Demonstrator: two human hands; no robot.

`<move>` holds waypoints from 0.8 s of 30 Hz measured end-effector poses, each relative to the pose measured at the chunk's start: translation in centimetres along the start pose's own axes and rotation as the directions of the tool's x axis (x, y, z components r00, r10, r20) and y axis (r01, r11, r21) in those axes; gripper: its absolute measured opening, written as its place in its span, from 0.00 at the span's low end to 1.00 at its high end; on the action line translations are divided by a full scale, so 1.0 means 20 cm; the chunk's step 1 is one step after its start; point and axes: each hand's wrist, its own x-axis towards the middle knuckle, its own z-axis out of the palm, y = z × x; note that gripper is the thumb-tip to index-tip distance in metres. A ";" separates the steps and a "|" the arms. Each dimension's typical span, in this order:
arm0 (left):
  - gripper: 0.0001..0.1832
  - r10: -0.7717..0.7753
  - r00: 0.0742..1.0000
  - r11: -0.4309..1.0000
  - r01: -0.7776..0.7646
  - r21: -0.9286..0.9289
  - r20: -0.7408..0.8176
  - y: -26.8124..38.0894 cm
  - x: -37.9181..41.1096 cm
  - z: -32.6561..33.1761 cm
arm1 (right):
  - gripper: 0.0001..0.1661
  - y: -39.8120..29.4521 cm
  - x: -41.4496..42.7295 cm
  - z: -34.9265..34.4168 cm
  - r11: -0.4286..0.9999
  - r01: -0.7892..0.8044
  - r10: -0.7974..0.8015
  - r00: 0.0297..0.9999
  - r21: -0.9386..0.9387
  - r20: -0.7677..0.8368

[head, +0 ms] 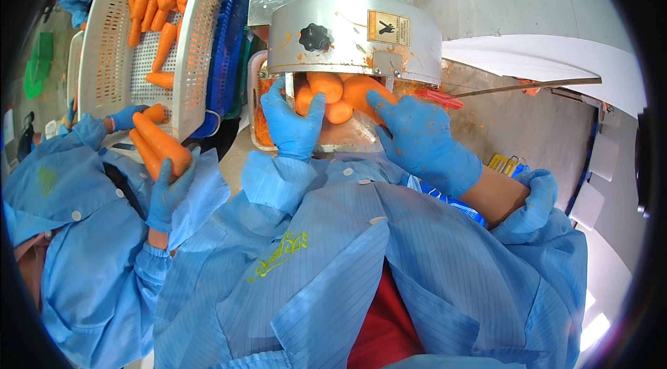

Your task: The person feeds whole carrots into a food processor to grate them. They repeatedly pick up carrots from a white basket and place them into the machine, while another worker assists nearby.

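Observation:
Several peeled carrots [325,88] lie bunched in the opening under the round metal housing of a cutting machine [344,30]. My left hand [294,121], in a blue glove, rests at the left side of the bunch, its thumb against the carrots and its fingers at the edge of the opening. From the right, my right hand [419,132], gloved and flecked with orange bits, grips a large carrot [365,95] whose far end is in the opening. Below the opening, a pale tray [259,61] shows shredded carrot at its left.
At the left, a co-worker's gloved hand [172,192] holds carrots [164,147] beside a white perforated crate [195,56] with several more. Blue crates [229,46] stand between it and the machine. A red-handled tool [440,99] lies right of the housing, which bears a warning label [388,28].

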 end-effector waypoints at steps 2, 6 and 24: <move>0.37 0.034 0.999 0.999 -0.034 -0.014 -0.009 -0.05 -0.01 0.01 | 0.28 0.00 0.00 0.02 1.000 0.005 -0.005 1.000 0.014 -0.008; 0.34 0.050 0.999 0.999 -0.049 0.020 -0.021 -0.04 0.01 0.02 | 0.28 -0.04 -0.02 0.07 0.999 -0.043 0.044 0.998 0.014 -0.038; 0.30 0.119 0.984 0.992 -0.125 -0.035 -0.134 -0.02 0.04 0.02 | 0.28 -0.13 -0.29 0.07 0.991 -0.115 0.124 0.981 0.067 -0.147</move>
